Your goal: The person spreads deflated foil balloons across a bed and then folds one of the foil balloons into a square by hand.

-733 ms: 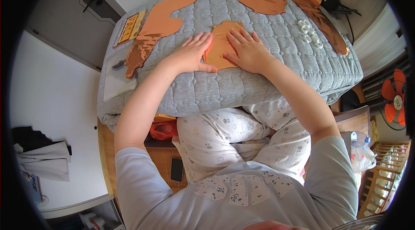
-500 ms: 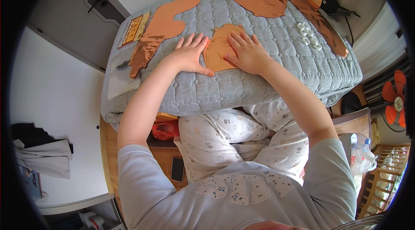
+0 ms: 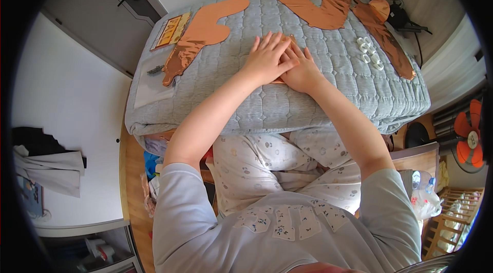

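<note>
My left hand (image 3: 267,61) lies flat with fingers stretched, partly overlapping my right hand (image 3: 302,73), its thumb across the back of it. Both hands press on a small copper-coloured foil piece (image 3: 278,81), which looks like a flat, deflated balloon; they cover most of it. To the left spreads a curved flat foil balloon (image 3: 205,24). Farther back lies another foil balloon (image 3: 317,8) with a small triangular hole. A long, narrow copper foil balloon (image 3: 387,36) rests along the right side.
The grey quilted mattress (image 3: 221,93) bears everything. White ribbon rolls (image 3: 368,52) sit at its right. At its left are a printed packet (image 3: 170,30), a whitish plastic sheet (image 3: 154,88) and a small dark item (image 3: 155,70). An orange-bladed fan (image 3: 468,134) stands far right.
My left hand has moved right, from the foil piece's left edge to overlap my right hand. The foil piece is now mostly covered. The view has shifted slightly.
</note>
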`<state>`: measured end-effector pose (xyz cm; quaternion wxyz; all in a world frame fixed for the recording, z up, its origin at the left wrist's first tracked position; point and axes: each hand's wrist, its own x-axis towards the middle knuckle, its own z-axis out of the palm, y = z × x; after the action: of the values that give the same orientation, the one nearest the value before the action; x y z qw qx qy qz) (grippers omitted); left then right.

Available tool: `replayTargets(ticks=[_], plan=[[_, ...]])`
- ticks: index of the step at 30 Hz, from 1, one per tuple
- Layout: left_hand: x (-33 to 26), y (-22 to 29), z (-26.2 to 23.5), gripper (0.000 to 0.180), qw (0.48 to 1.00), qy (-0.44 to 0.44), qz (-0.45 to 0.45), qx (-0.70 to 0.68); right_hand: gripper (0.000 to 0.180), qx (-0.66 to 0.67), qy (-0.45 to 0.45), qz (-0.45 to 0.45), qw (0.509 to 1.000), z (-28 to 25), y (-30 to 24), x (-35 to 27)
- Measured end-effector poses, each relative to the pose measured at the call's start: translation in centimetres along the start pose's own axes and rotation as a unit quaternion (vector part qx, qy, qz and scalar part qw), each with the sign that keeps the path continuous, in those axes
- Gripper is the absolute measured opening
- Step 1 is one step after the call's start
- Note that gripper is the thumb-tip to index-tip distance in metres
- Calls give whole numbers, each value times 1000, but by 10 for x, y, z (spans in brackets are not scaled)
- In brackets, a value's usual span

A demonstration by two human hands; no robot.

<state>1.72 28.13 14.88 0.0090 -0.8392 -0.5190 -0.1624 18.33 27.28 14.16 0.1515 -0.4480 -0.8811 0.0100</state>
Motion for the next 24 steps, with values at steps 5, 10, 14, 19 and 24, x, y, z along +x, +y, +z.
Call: replayTargets(ticks=[5, 10, 14, 19, 24], plan=[[-2, 2, 15, 83, 995, -38, -58, -70, 71, 34, -30, 23, 999, 5, 11, 4], [2, 6, 17, 83, 996, -62, -65, 7, 48, 269, 165, 123, 941, 3, 41, -9], [-4, 3, 15, 87, 997, -56, -57, 19, 32, 249, 114, 134, 952, -31, 43, -58], [-2, 4, 14, 80, 996, -63, -63, 11, 16, 189, 132, 71, 970, -31, 26, -77], [-2, 2, 15, 80, 996, -65, -59, -13, 18, 216, 143, 121, 958, -31, 21, -77]])
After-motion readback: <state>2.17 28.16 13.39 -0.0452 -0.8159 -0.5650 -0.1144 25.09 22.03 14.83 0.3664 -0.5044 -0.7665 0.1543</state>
